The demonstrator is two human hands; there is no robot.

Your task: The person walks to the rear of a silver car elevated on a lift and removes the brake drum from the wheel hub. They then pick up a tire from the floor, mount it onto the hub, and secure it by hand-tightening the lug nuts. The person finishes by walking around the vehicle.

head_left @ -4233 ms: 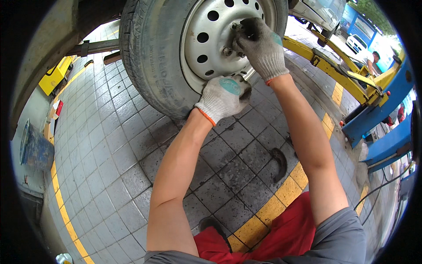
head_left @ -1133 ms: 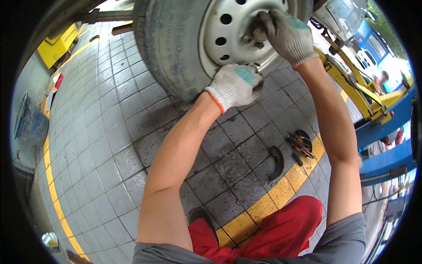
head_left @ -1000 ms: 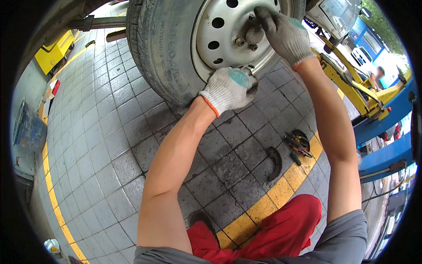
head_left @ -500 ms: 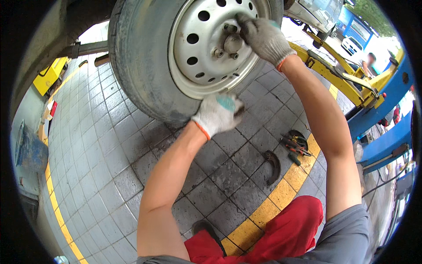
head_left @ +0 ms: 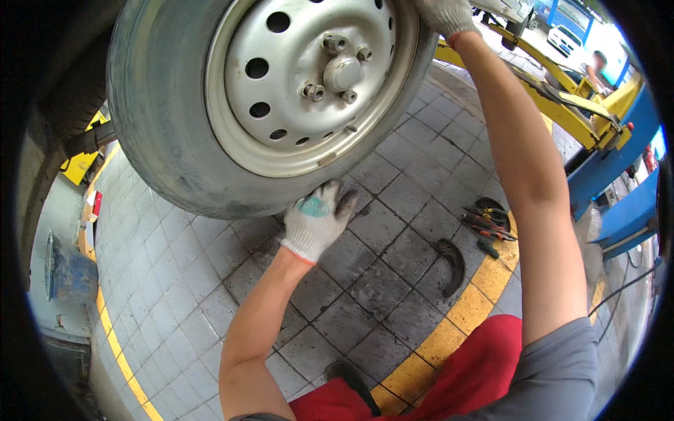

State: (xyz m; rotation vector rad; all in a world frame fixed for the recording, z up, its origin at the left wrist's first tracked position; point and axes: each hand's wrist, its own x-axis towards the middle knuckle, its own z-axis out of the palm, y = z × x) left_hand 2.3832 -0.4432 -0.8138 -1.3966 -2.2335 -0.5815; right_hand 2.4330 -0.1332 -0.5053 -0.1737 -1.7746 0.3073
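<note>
A silver steel wheel [head_left: 242,119] with a worn black tyre [head_left: 165,133] hangs upright in front of me. Several lug nuts [head_left: 314,92] ring its centre hub cap [head_left: 342,72]. My left hand [head_left: 312,223], in a white knitted glove with a teal patch on its back, is at the tyre's lower edge; its fingers are apart and its fingertips appear to touch the rubber. At the tyre's upper right edge is my right hand [head_left: 447,15], gloved alike; the top of the picture cuts off its fingers, so its grip is hidden.
On the tiled floor lie a curved brake shoe [head_left: 451,268] and several hand tools [head_left: 488,228]. A yellow lift arm [head_left: 547,102] joins a blue post [head_left: 632,217] at right, with a person [head_left: 595,70] beyond. A blue bucket [head_left: 74,277] stands left.
My right hand has left the hub area for the tyre's upper right edge. My left hand's fingers have spread at the tyre's lower edge. The wheel appears larger and further left in view.
</note>
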